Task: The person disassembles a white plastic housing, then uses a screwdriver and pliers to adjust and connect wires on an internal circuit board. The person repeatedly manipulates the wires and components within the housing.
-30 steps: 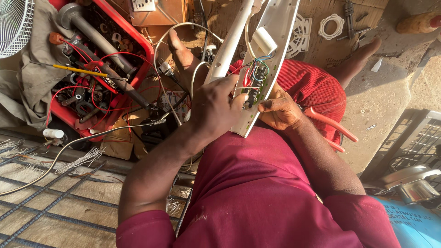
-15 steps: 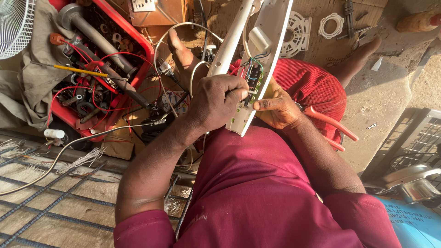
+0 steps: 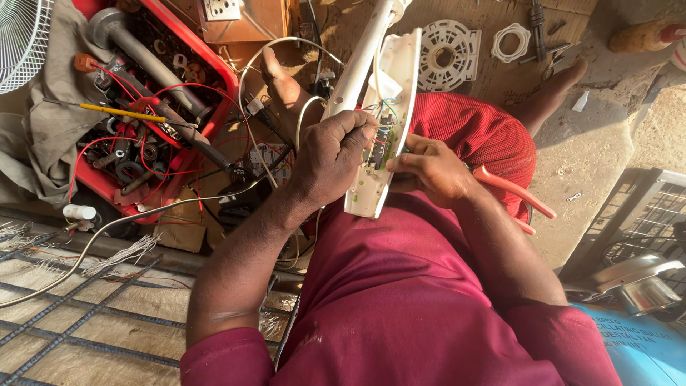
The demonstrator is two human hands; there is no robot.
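I hold a long white plastic housing (image 3: 400, 78) open over my lap, its inside showing a small circuit board (image 3: 377, 146) and thin coloured wires. My left hand (image 3: 332, 159) grips the white tube and the housing's left edge, fingers curled over the board. My right hand (image 3: 432, 168) supports the housing from the right, fingertips touching the board's edge. A pair of red-handled pliers (image 3: 516, 196) lies on my red-clothed right thigh, just beyond my right wrist.
A red toolbox (image 3: 153, 114) full of wires, pipes and a yellow screwdriver (image 3: 121, 111) sits to the left. White round plastic parts (image 3: 449, 53) lie on the ground ahead. A fan grille (image 3: 21, 39) is at top left, a wire cage (image 3: 643, 214) at right.
My left hand has slid slightly down the housing and closed tighter over the circuit board. The housing has tilted a little; my right hand stays at its edge.
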